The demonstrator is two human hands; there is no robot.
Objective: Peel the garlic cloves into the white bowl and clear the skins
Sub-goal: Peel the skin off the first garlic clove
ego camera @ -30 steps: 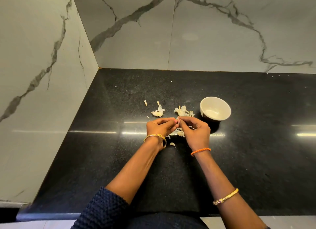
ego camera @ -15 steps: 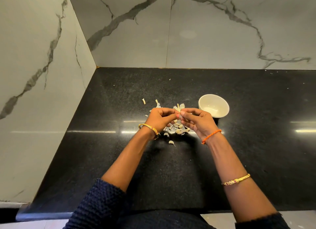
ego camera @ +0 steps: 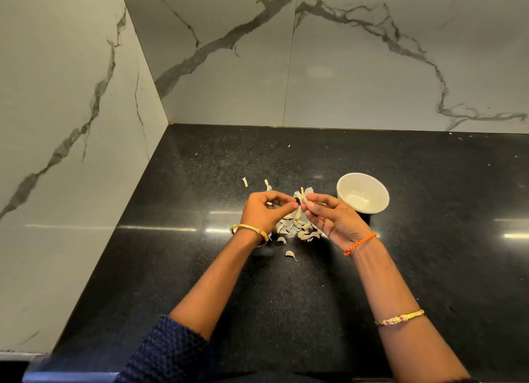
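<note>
Head view, from left to right: marble wall tiles meet a black granite counter in the corner. Two small skin scraps lie on the counter beyond the hands. The left hand, a gold bangle at its wrist, curls thumb and fingers toward a garlic clove held up between both hands. Below them a heap of garlic cloves rests on the counter, one stray clove nearer the person. The right hand, wearing an orange thread, pinches the clove's papery skin. Just right of it stands the white bowl; what it contains cannot be made out.
</note>
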